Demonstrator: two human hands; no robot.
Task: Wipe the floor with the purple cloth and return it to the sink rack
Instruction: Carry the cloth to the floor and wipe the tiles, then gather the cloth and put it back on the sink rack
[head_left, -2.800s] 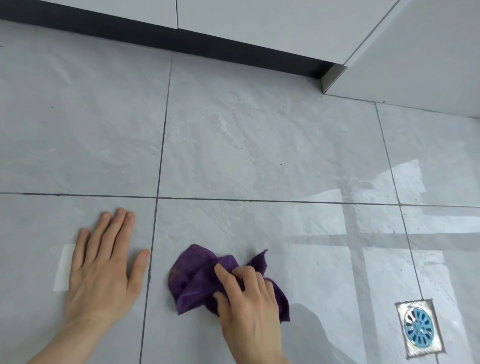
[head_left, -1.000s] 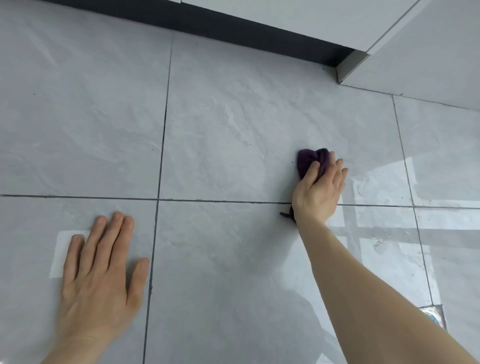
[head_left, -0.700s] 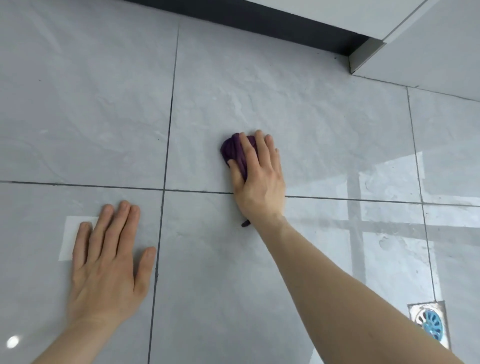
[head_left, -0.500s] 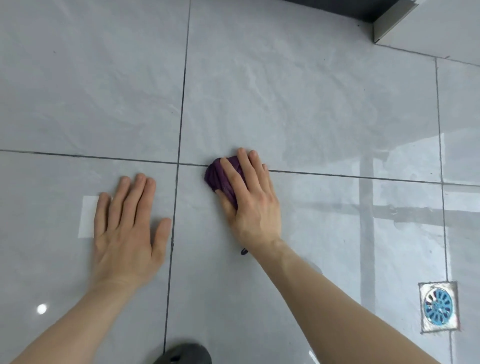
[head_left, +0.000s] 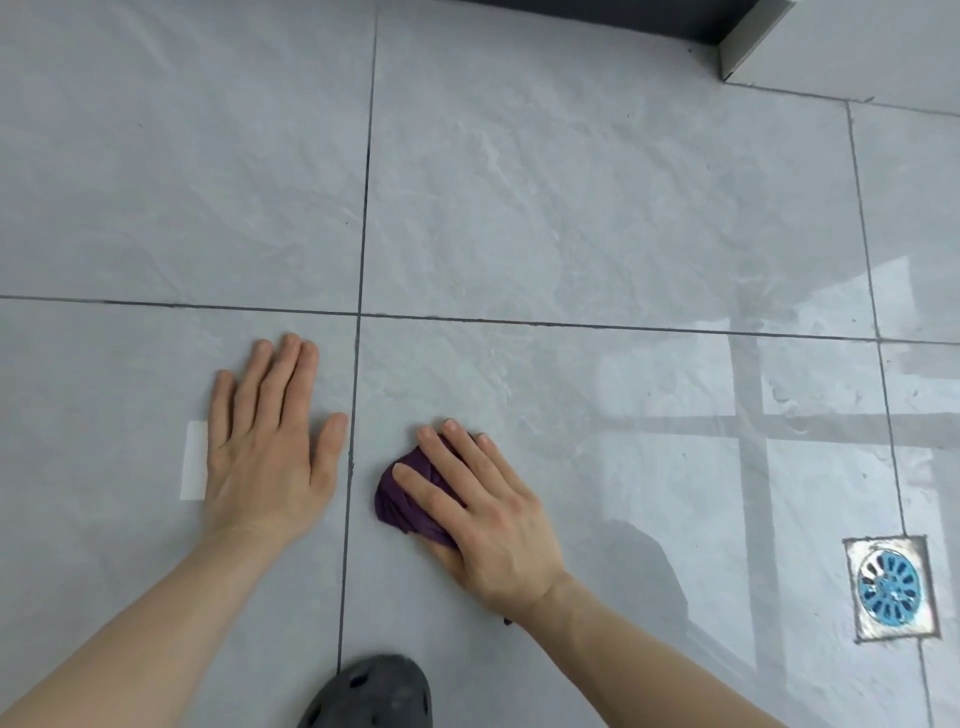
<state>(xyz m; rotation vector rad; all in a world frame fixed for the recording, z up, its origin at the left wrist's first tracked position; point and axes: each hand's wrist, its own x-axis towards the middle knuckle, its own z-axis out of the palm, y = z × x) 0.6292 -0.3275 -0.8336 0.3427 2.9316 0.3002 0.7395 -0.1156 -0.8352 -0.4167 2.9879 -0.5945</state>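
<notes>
The purple cloth (head_left: 402, 499) is bunched and pressed onto the grey tiled floor (head_left: 571, 208) under the right hand (head_left: 483, 514), whose grip is curled over it, just right of a grout line, while the left hand (head_left: 265, 447) is laid flat and released on the neighbouring tile. Wiping is judged to be under way. The return to the sink rack, which is not in view, is left to be done.
</notes>
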